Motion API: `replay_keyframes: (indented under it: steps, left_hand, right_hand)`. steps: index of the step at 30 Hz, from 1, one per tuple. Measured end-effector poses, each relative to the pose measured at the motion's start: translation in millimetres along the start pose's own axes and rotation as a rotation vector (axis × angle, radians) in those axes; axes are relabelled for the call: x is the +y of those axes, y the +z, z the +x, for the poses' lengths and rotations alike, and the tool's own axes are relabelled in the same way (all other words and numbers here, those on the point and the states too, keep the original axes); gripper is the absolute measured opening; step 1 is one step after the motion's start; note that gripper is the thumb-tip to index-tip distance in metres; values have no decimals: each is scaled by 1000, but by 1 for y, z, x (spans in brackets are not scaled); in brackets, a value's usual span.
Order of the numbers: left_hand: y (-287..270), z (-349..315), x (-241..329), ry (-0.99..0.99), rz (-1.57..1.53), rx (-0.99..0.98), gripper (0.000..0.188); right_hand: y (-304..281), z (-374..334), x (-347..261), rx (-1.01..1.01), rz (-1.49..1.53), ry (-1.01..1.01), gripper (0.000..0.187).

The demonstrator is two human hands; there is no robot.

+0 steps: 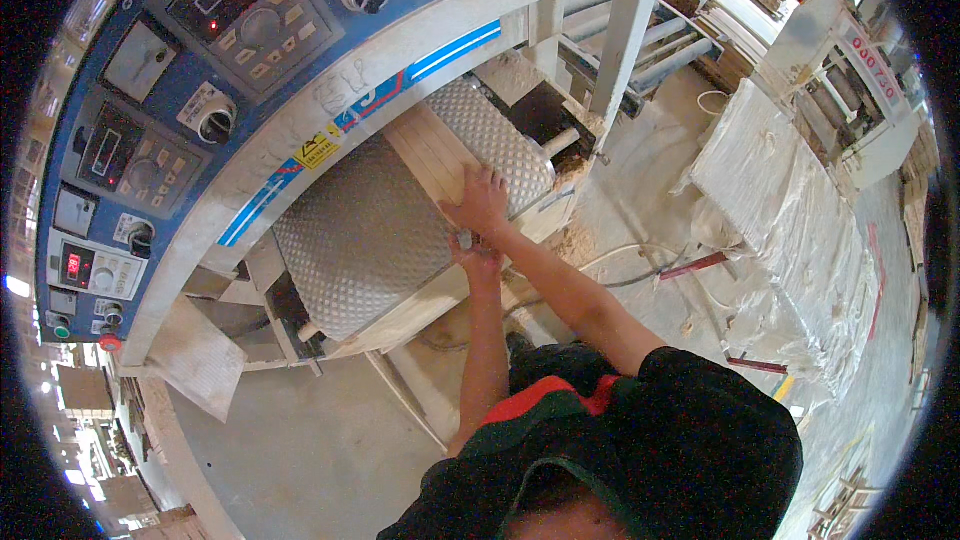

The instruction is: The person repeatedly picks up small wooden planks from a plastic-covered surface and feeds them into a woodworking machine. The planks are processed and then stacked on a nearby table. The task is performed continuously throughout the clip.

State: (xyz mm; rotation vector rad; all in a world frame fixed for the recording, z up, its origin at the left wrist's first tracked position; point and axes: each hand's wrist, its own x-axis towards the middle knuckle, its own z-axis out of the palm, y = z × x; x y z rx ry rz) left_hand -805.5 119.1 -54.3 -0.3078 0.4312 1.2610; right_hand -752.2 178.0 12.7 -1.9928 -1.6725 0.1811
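Note:
A pale wooden board (428, 143) lies across the dimpled metal bed (365, 230) of a blue and white machine, its far end running under the front frame. My right hand (480, 202) grips the board near its close end, thumb toward the left edge and fingers spread over the top. Just below it, my left hand (477, 254) is closed at the board's near end, thumb and fingers bent. The right hand and wrist partly cover that end, so the exact hold of the left fingers is hard to see.
Above the bed, the control panel (140, 130) carries knobs, buttons and lit displays. A red button (109, 343) sits at its lower left. To the right stands a plastic-wrapped stack (780, 240); hoses (640, 255) cross the floor before it. Rollers (670, 60) show behind the machine.

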Motion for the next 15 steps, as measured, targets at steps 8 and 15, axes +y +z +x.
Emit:
replay_keyframes:
  steps: [8,15]
  left_hand:
    - [10,1,-8,-56,8,54,77]
    - [-7,1,-7,-14,-23,-4,74]
  right_hand:
    - [12,6,21,69,209,-77,85]
    - [-3,10,24,4,189,79,89]
